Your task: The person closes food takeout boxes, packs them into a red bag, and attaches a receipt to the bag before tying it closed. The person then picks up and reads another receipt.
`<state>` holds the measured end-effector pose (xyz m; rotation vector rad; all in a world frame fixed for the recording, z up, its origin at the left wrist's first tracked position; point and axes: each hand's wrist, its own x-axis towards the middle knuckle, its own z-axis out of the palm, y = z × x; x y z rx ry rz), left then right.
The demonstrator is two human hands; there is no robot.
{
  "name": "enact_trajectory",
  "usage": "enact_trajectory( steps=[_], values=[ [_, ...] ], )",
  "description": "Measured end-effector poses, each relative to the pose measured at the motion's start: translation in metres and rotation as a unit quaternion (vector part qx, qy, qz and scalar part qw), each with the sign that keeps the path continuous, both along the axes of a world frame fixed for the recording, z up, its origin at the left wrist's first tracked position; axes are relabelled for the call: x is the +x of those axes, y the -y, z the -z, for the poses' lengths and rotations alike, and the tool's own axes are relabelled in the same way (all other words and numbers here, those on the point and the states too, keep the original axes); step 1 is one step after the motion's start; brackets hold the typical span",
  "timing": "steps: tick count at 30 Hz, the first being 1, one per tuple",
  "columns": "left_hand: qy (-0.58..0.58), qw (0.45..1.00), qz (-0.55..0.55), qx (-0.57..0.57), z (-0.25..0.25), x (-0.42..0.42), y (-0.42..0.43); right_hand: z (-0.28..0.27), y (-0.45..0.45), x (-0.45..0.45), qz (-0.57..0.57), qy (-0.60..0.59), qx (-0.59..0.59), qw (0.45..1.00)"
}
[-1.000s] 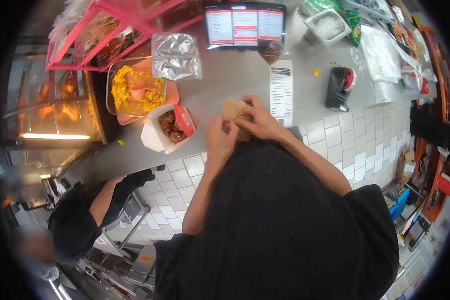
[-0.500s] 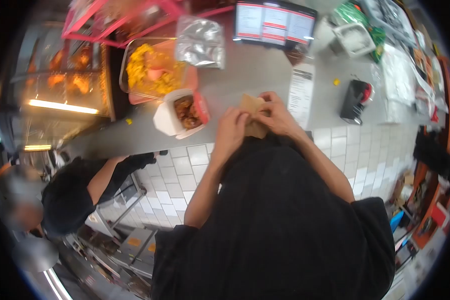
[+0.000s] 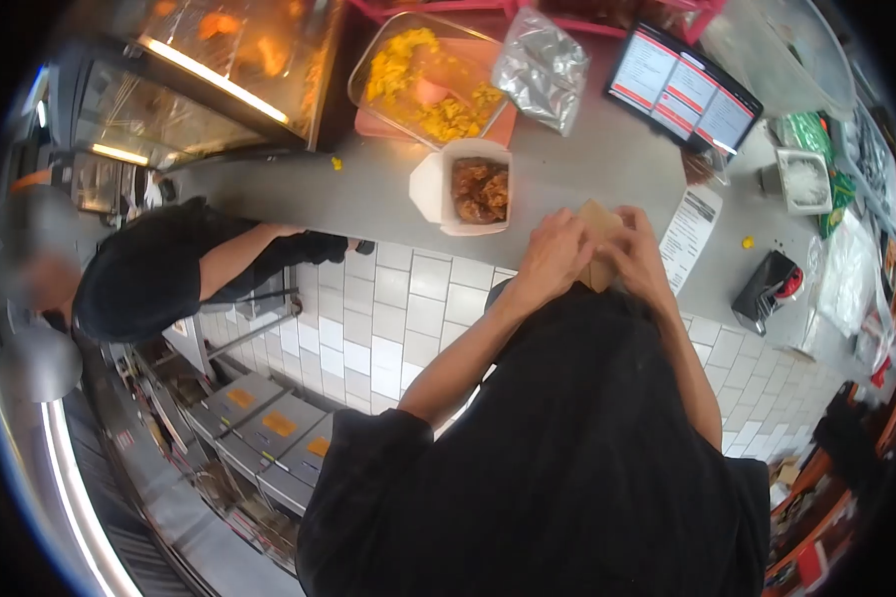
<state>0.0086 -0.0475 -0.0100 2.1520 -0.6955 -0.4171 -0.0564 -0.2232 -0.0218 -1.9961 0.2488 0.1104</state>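
Both my hands are at the counter's near edge, close to my body, on a small brown paper piece [image 3: 596, 216]. My left hand [image 3: 553, 257] pinches it from the left side, and my right hand [image 3: 639, 257] from the right. Its lower part is partly hidden by my fingers, so I cannot tell whether it is a bag or a folded sheet. Left of my hands stands a white takeaway box [image 3: 429, 192], lid flap open, holding dark glazed pieces of food [image 3: 482, 189]. Right of my right hand lies a printed receipt [image 3: 691, 231].
Behind the box sit a clear tray [image 3: 359, 92] of yellow food and a silver foil pouch [image 3: 541, 72]. A tablet screen [image 3: 682, 92] stands at the back. On the right are a metal container [image 3: 804, 182] and a black device [image 3: 764, 291]. A co-worker [image 3: 139, 274] leans in at left.
My view has swung left, so the counter things appear farther right. Both hands keep hold of the brown paper, with the fingers slightly shifted. The box stays put.
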Motion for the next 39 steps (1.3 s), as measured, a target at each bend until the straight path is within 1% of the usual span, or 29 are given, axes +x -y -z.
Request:
enact_trajectory(
  steps=[4, 6, 7, 9, 10, 12, 13, 15, 16, 18, 19, 21, 22, 24, 25, 26, 27, 28, 29, 31, 32, 33, 34, 35, 37, 38, 39],
  values=[
    [0.022, 1.0, -0.012, 0.006, 0.009, -0.003, 0.003, -0.001, 0.001, 0.004, -0.01, 0.004, 0.046, 0.999],
    [0.066, 0.998, -0.007, -0.017, 0.011, -0.005, 0.004, -0.005, -0.001, 0.008, 0.041, -0.019, 0.064, 0.997],
    [0.068, 0.998, -0.011, -0.016, 0.013, -0.005, 0.002, -0.003, -0.003, 0.008, 0.037, -0.018, 0.065, 0.997],
    [0.138, 0.987, 0.004, -0.083, 0.018, -0.006, -0.003, 0.007, -0.007, 0.005, 0.039, 0.02, -0.04, 0.998],
    [0.139, 0.987, 0.001, -0.082, 0.02, -0.006, -0.004, 0.008, -0.01, 0.005, 0.036, 0.02, -0.041, 0.998],
    [0.168, 0.979, -0.006, -0.116, 0.025, -0.005, -0.004, 0.008, -0.015, 0.005, 0.064, 0.144, -0.085, 0.984],
    [0.168, 0.979, -0.005, -0.118, 0.028, -0.005, -0.003, 0.012, -0.016, 0.005, 0.065, 0.145, -0.087, 0.984],
    [0.08, 0.99, -0.07, -0.095, 0.035, -0.006, 0.001, 0.024, -0.018, 0.006, 0.154, 0.113, -0.028, 0.981],
    [0.08, 0.99, -0.068, -0.098, 0.036, -0.005, 0.006, 0.026, -0.019, 0.006, 0.156, 0.114, -0.031, 0.981],
    [0.078, 0.974, -0.144, -0.157, 0.04, -0.004, 0.018, 0.03, -0.023, 0.008, 0.182, 0.093, -0.012, 0.979],
    [0.075, 0.974, -0.141, -0.162, 0.033, -0.003, 0.02, 0.028, -0.023, 0.01, 0.185, 0.093, -0.018, 0.978],
    [-0.053, 0.976, -0.182, -0.102, 0.01, -0.002, 0.021, 0.024, -0.018, 0.012, 0.186, 0.029, -0.036, 0.981],
    [-0.059, 0.978, -0.17, -0.11, 0.008, -0.002, 0.02, 0.024, -0.016, 0.011, 0.198, 0.028, -0.046, 0.979],
    [-0.056, 0.964, -0.193, -0.175, 0.006, -0.002, 0.018, 0.026, -0.013, 0.014, 0.237, 0.067, -0.083, 0.966],
    [-0.056, 0.965, -0.184, -0.179, 0.0, -0.002, 0.015, 0.024, -0.011, 0.018, 0.282, 0.073, -0.101, 0.951],
    [0.002, 0.961, -0.19, -0.2, -0.008, -0.005, 0.008, 0.02, -0.008, 0.02, 0.287, 0.075, -0.101, 0.95],
    [0.062, 0.953, -0.2, -0.218, -0.015, -0.009, -0.002, 0.014, -0.004, 0.024, 0.295, 0.132, -0.111, 0.94],
    [0.066, 0.953, -0.202, -0.215, -0.019, -0.014, -0.013, 0.007, -0.004, 0.029, 0.3, 0.186, -0.119, 0.928],
    [0.072, 0.943, -0.24, -0.218, -0.023, -0.022, -0.025, -0.004, -0.005, 0.035, 0.299, 0.186, -0.113, 0.929],
    [0.091, 0.92, -0.313, -0.216, -0.021, -0.034, -0.052, -0.023, -0.01, 0.052, 0.167, 0.136, 0.009, 0.976],
    [0.106, 0.907, -0.348, -0.212, -0.014, -0.033, -0.067, -0.026, -0.016, 0.063, 0.17, 0.141, 0.014, 0.975],
    [0.08, 0.873, -0.421, -0.233, -0.007, -0.026, -0.082, -0.029, -0.026, 0.075, 0.085, 0.118, 0.078, 0.986],
    [0.054, 0.832, -0.492, -0.252, -0.007, -0.016, -0.096, -0.032, -0.037, 0.085, -0.002, 0.094, 0.141, 0.986],
    [0.058, 0.834, -0.489, -0.251, -0.015, 0.001, -0.107, -0.032, -0.049, 0.093, -0.001, 0.098, 0.144, 0.985],
    [-0.023, 0.809, -0.516, -0.279, -0.028, 0.034, -0.122, -0.028, -0.072, 0.106, -0.051, 0.056, 0.187, 0.98],
    [-0.018, 0.807, -0.52, -0.28, -0.028, 0.035, -0.124, -0.027, -0.079, 0.112, -0.057, 0.058, 0.187, 0.979],
    [-0.034, 0.819, -0.484, -0.308, -0.026, 0.035, -0.126, -0.025, -0.086, 0.117, -0.072, 0.077, 0.184, 0.977]
  ],
)
